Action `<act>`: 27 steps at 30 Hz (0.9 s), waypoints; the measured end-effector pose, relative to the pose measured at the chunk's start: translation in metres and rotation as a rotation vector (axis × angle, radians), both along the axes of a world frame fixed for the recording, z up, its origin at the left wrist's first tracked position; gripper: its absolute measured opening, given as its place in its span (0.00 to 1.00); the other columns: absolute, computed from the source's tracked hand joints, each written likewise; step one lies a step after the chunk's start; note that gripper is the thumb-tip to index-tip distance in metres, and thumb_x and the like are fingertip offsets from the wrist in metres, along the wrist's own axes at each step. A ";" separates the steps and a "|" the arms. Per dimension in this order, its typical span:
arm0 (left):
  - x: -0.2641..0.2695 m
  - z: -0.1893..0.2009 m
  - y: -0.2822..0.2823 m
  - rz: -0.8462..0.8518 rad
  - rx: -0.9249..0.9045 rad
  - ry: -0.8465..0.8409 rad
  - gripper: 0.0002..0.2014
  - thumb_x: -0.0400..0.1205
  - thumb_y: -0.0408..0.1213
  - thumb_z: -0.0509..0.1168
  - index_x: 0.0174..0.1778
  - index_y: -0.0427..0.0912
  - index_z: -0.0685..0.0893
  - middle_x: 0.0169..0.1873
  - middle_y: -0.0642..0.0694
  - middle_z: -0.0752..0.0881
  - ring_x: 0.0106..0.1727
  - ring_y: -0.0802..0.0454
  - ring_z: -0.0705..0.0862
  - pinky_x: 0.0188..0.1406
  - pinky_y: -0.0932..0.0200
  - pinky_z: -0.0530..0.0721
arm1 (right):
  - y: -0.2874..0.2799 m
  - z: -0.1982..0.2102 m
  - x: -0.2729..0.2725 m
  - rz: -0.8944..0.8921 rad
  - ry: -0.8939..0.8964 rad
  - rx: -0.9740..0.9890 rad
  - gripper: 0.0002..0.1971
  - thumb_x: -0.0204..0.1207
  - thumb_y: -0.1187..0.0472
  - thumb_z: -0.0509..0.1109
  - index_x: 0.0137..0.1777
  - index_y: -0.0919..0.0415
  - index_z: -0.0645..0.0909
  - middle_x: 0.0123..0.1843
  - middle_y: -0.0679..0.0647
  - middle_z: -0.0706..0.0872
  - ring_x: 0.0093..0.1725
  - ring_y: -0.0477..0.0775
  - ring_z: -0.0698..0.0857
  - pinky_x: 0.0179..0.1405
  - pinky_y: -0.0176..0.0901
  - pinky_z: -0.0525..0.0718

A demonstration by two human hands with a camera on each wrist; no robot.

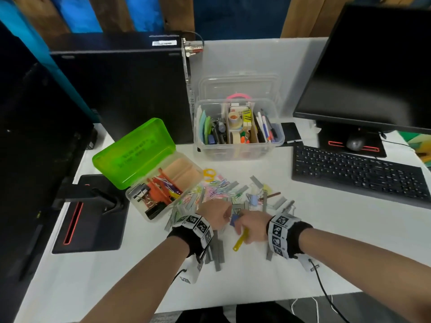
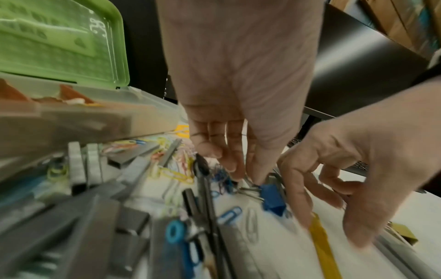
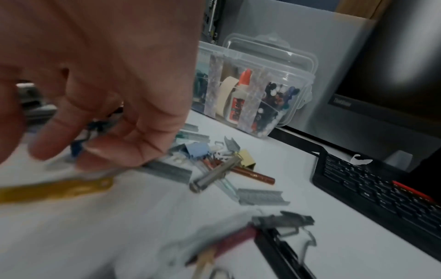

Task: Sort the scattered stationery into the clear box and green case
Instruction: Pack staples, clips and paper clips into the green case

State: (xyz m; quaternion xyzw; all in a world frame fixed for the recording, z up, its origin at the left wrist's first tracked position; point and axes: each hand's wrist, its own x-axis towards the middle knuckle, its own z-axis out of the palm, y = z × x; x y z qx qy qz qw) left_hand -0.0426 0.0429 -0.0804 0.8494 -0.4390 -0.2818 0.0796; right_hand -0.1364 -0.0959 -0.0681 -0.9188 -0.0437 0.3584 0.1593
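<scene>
Curled right hand [image 3: 95, 90] above yellow strip [image 3: 54, 189]

Head cam looks fwd/down over desk [image 1: 303, 264]. L wrist cam sits low, close, facing along fingers [image 2: 229, 151] at clutter. R wrist cam same, angled twd clear box [image 3: 257, 90]. All share the blue clip [image 2: 272, 198].

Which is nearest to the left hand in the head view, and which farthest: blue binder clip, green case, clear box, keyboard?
From the left hand:
1. Blue binder clip, at its fingertips.
2. Green case, to the left.
3. Clear box, behind the pile.
4. Keyboard, far right.
</scene>
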 end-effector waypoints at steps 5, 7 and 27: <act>-0.007 -0.005 -0.008 0.032 0.019 -0.001 0.09 0.82 0.39 0.60 0.51 0.41 0.82 0.50 0.42 0.86 0.52 0.40 0.84 0.49 0.48 0.83 | 0.002 -0.010 -0.015 0.042 -0.119 -0.058 0.07 0.74 0.58 0.70 0.50 0.59 0.83 0.62 0.56 0.74 0.60 0.59 0.77 0.54 0.48 0.79; -0.008 -0.006 -0.011 0.043 0.016 -0.001 0.08 0.81 0.40 0.62 0.51 0.43 0.82 0.50 0.43 0.85 0.52 0.41 0.84 0.50 0.49 0.83 | 0.001 -0.015 -0.018 0.079 -0.147 -0.063 0.08 0.78 0.57 0.68 0.49 0.61 0.82 0.61 0.58 0.74 0.62 0.60 0.75 0.50 0.48 0.78; -0.060 -0.002 -0.094 -0.036 -0.137 0.005 0.08 0.81 0.40 0.62 0.55 0.43 0.80 0.54 0.46 0.84 0.55 0.44 0.83 0.50 0.54 0.79 | -0.107 0.013 -0.034 -0.692 -0.131 0.232 0.16 0.75 0.73 0.54 0.59 0.57 0.66 0.47 0.70 0.86 0.39 0.67 0.87 0.39 0.58 0.87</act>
